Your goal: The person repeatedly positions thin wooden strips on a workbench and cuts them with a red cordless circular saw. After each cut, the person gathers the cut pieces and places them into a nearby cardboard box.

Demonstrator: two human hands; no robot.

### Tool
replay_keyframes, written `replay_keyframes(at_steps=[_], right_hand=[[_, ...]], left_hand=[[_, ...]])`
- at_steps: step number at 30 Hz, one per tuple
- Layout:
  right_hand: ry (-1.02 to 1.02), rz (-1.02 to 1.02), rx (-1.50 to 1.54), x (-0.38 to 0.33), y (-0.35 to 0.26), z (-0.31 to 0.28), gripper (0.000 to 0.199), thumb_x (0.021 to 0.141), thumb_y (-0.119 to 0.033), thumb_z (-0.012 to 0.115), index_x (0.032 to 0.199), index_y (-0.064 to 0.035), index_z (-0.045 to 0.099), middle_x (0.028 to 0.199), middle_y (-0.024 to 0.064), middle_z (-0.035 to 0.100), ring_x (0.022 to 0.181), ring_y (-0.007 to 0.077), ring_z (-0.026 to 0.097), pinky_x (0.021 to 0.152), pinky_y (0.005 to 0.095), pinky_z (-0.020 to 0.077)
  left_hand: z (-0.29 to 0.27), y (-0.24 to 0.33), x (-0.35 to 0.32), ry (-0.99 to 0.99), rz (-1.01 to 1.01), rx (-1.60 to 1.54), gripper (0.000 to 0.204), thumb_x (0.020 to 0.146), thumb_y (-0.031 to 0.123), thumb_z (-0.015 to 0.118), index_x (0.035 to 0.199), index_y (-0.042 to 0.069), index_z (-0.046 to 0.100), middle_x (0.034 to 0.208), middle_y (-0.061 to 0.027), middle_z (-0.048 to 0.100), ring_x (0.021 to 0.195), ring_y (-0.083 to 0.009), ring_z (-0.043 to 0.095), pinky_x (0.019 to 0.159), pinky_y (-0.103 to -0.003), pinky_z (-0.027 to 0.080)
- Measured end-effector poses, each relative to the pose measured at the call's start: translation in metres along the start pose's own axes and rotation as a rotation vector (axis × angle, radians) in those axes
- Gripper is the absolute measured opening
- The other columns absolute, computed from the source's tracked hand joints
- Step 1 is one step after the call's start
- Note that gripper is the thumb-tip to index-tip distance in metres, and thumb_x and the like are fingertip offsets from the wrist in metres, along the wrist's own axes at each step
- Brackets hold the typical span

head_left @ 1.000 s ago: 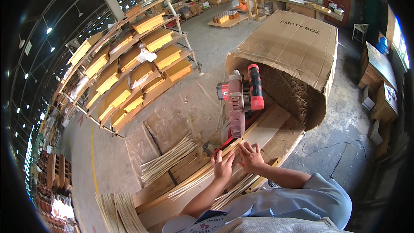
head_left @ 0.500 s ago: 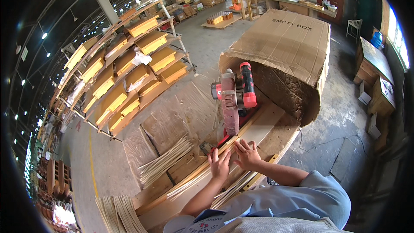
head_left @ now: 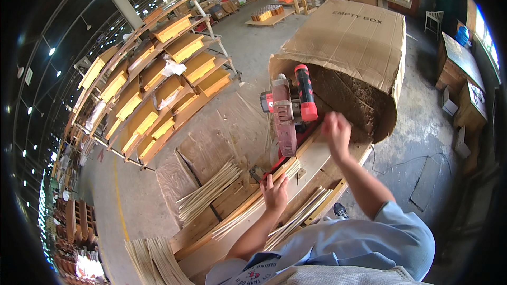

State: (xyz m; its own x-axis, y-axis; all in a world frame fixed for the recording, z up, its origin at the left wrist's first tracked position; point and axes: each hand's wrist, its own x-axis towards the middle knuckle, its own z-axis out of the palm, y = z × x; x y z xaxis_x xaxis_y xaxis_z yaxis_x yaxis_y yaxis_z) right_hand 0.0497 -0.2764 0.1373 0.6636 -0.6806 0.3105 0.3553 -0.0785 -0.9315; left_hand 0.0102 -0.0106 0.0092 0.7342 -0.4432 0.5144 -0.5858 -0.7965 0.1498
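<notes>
A red and black miter saw stands on the workbench with its blade guard over the fence. My left hand presses a bundle of thin pale wood strips against the fence, its fingers curled over them. The strips' ends stick out just past that hand, close to the saw's blade. My right hand is off the strips, raised to the right of the saw's black and red handle. Motion smears its fingers, and I see nothing clearly in it.
A large open cardboard box stands behind the saw. More strips lie in a pile left of the fence, in a bundle at lower left, and near my body. A rack holds yellow wooden pieces.
My right hand has left the strips and moved up and right, toward the saw handle. The left hand stays on the strips, their ends now showing beyond it.
</notes>
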Motion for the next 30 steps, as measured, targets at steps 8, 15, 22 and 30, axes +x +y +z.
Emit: replay_keyframes(at_steps=[8, 15, 22, 30], right_hand=[[-0.658, 0.042, -0.604, 0.104, -0.143, 0.058, 0.056, 0.097, -0.046, 0.071, 0.143, -0.0155, 0.058, 0.106, 0.0121, 0.072, 0.091, 0.0225, 0.071, 0.072, 0.0392, 0.0603], [-0.656, -0.044, -0.492, 0.136, -0.114, 0.066, 0.028, 0.089, -0.024, 0.071, 0.114, -0.0121, 0.074, 0.099, 0.006, 0.071, 0.084, 0.0178, 0.067, 0.069, 0.0349, 0.0555], [-0.571, 0.097, -0.505, 0.118, -0.108, 0.084, 0.031, 0.092, -0.034, 0.055, 0.109, -0.0136, 0.071, 0.104, 0.0133, 0.076, 0.096, 0.033, 0.073, 0.086, 0.0418, 0.0568], [-0.474, -0.011, -0.551, 0.09, -0.111, 0.065, 0.028, 0.095, -0.034, 0.056, 0.108, -0.0129, 0.069, 0.082, 0.0092, 0.072, 0.083, 0.0259, 0.07, 0.083, 0.0402, 0.0543]], left_hand=[[0.003, 0.002, 0.0, -0.027, 0.018, 0.001, 0.029, 0.093, 0.013, 0.065, 0.117, 0.017, 0.081, 0.134, 0.0053, 0.074, 0.132, -0.0432, 0.053, 0.112, -0.066, 0.035], [0.015, 0.002, 0.002, -0.033, 0.05, -0.022, 0.029, 0.094, 0.013, 0.066, 0.119, 0.019, 0.079, 0.136, 0.0045, 0.073, 0.138, -0.0437, 0.05, 0.116, -0.068, 0.032], [0.013, -0.004, -0.008, -0.077, 0.029, 0.072, 0.031, 0.094, 0.011, 0.065, 0.12, 0.018, 0.08, 0.137, 0.0042, 0.073, 0.135, -0.0427, 0.054, 0.113, -0.065, 0.035], [0.017, -0.002, -0.003, -0.079, 0.069, 0.117, 0.037, 0.09, 0.01, 0.068, 0.124, 0.02, 0.079, 0.14, 0.0112, 0.07, 0.135, -0.0402, 0.05, 0.11, -0.06, 0.037]])
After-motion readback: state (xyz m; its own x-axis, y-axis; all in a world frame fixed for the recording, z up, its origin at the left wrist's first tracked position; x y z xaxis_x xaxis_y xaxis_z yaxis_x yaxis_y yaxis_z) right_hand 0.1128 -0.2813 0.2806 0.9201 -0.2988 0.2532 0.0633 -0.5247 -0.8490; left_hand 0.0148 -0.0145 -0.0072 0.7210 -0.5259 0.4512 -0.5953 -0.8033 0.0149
